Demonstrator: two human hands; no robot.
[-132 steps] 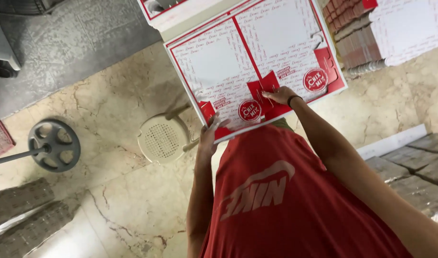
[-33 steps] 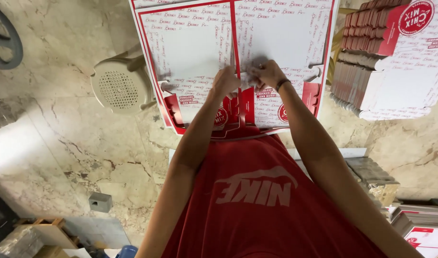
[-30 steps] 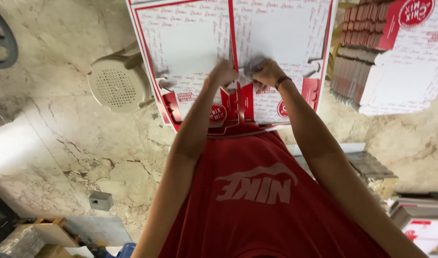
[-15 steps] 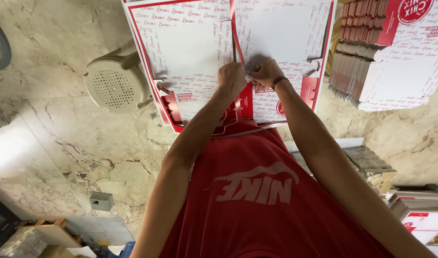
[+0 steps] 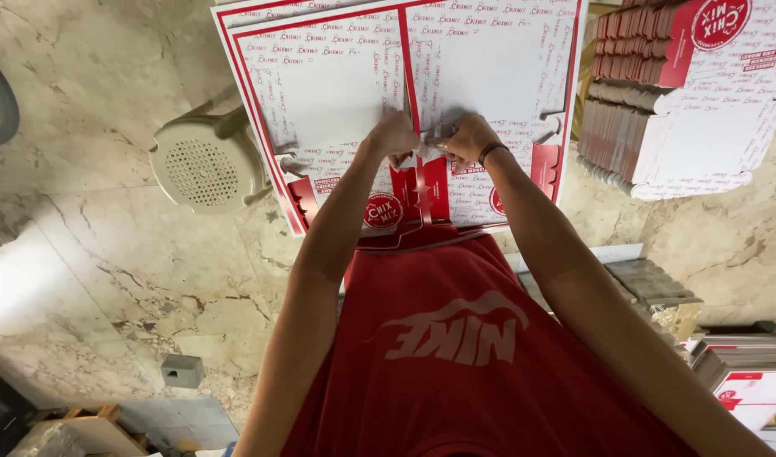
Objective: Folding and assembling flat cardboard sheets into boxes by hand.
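Box blank (image 5: 337, 101) flat, unfolded; L hand (image 5: 394, 135) + R hand (image 5: 466, 137) both pinch centre crease, folding barely begun

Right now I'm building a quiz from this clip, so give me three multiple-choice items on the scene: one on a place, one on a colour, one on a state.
1. Where do both hands meet on the flat box sheet?
A. at its centre fold
B. at its far corner
C. off the sheet

2. What colour is the person's shirt?
A. blue
B. red
C. white

3. What state is the box sheet in?
A. folded into a closed box
B. crumpled into a ball
C. lying flat and unfolded

Answers:
1 A, since the left hand and right hand pinch side by side at the red middle crease.
2 B, the shirt is plainly red.
3 C, both panels lie spread open, over a beige plastic stool.
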